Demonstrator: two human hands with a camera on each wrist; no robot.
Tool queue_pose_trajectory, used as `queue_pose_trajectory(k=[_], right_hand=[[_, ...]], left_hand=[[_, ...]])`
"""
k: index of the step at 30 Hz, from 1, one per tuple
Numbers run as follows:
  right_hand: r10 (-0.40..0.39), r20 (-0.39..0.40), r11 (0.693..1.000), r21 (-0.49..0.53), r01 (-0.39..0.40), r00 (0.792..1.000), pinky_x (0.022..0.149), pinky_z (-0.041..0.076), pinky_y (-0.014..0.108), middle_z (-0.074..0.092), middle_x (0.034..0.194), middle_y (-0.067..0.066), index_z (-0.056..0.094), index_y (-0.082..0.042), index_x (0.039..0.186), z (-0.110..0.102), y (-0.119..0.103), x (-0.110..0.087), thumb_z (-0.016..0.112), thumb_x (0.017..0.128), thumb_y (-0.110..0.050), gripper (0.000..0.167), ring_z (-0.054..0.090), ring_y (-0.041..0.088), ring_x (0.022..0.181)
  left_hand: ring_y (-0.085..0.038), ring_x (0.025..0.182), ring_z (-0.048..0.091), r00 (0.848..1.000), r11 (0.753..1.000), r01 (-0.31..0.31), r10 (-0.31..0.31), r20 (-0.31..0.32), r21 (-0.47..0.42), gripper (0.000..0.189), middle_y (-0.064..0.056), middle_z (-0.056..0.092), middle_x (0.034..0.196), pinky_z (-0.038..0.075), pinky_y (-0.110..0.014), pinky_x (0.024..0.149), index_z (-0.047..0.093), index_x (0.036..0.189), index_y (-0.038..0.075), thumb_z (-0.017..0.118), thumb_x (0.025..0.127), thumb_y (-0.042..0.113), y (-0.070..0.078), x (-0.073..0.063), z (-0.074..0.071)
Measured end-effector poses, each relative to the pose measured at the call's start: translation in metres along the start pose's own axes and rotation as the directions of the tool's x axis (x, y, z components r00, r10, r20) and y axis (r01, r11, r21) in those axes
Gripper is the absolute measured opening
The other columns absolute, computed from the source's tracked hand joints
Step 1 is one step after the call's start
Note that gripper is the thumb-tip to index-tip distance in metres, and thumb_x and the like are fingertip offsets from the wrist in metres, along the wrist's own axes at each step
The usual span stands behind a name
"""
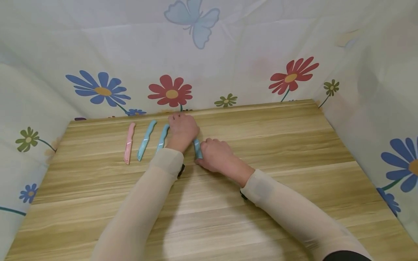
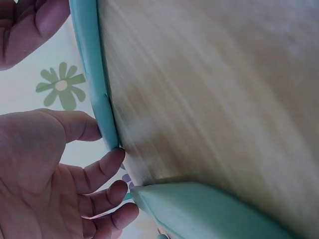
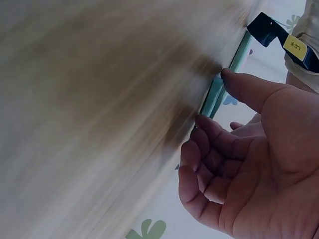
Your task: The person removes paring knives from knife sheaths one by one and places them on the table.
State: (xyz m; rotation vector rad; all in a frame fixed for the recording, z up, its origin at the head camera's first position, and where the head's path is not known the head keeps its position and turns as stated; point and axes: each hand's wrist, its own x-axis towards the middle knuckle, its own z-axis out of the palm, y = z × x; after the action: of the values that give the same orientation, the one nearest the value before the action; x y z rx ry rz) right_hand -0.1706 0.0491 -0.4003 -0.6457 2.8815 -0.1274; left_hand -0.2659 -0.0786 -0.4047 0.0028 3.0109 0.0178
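Both hands are at one light blue knife (image 1: 197, 148), which lies on the wooden table and is mostly covered by them in the head view. My left hand (image 1: 183, 127) pinches its far end; in the left wrist view the thumb and index finger meet at the tip of the teal knife (image 2: 99, 89). Nearer to me, my right hand (image 1: 217, 155) has thumb and index finger on either side of the same knife (image 3: 214, 97), its other fingers curled. Another blue knife (image 1: 162, 139) lies left of the left hand, partly hidden by the forearm.
Further left, a blue knife (image 1: 147, 140) and a pink knife (image 1: 129, 144) lie side by side, roughly parallel. The wooden table (image 1: 294, 145) ends at a flower-printed cloth (image 1: 245, 54) behind and at both sides.
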Motion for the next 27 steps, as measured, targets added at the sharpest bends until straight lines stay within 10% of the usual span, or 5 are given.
queue_pose_trajectory(k=[13,27], right_hand=[[0.016,0.051,0.998,0.059,-0.019,0.999,0.068,0.055,0.041,0.06,0.092,0.006,0.059,-0.013,0.082,-0.002,0.004,0.001,0.067,0.102,-0.036,0.032,0.06,0.021,0.079],[0.006,-0.09,0.995,0.098,0.003,0.996,0.064,0.053,0.036,0.057,0.09,0.006,0.058,-0.008,0.091,-0.009,0.013,-0.004,0.071,0.099,-0.032,0.028,0.058,0.02,0.077]], left_hand=[[-0.043,0.128,0.045,0.999,0.999,0.028,-0.028,-0.018,-0.018,0.041,-0.026,0.055,0.139,0.034,-0.055,0.105,0.069,0.118,-0.003,0.048,0.106,0.029,0.001,0.0,-0.001],[-0.039,0.108,0.061,0.993,0.953,0.004,-0.041,-0.114,-0.304,0.045,-0.018,0.067,0.107,0.043,-0.054,0.1,0.065,0.079,0.007,0.053,0.105,0.041,-0.006,-0.003,-0.016]])
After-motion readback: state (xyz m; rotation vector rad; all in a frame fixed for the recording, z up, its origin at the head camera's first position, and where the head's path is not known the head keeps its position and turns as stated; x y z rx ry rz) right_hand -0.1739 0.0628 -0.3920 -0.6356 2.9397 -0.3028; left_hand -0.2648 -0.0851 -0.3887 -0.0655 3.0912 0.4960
